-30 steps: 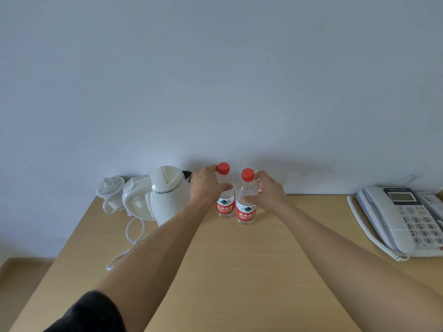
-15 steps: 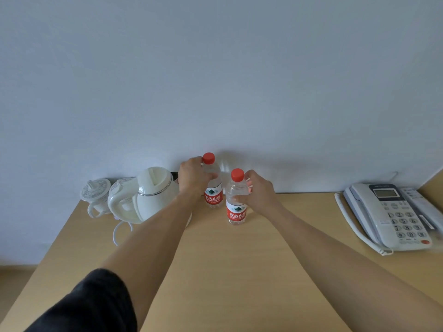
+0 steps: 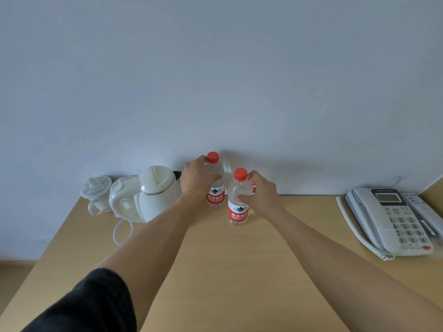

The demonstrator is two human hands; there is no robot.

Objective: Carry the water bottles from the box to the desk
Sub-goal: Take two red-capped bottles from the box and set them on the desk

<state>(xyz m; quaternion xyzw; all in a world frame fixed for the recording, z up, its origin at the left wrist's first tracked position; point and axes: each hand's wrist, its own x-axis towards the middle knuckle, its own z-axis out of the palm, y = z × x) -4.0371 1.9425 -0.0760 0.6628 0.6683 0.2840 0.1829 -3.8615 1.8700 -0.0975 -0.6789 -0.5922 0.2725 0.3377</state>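
As both bottles stood upright on desk (image 3: 239,271), left hand (image 3: 195,179) gripped rear water bottle (image 3: 215,188), right hand (image 3: 261,196) gripped front water bottle (image 3: 237,202), apparently steadying placement beside kettle (image 3: 157,192).

The desk (image 3: 215,271) has a pale wood-look top, smooth and matt, with a faint grain. Both water bottles — the far bottle (image 3: 215,188) at upper centre and the near bottle (image 3: 237,202) just right of it — are clear, glossy plastic with opaque red plastic caps and printed red film labels. The kettle (image 3: 155,195) at left is shiny cream plastic with a thin metal-looking band. The lidded cups (image 3: 97,190) look like glazed ceramic. The telephone (image 3: 393,219) at right is matt grey-white plastic. The wall (image 3: 215,80) is flat and matt.
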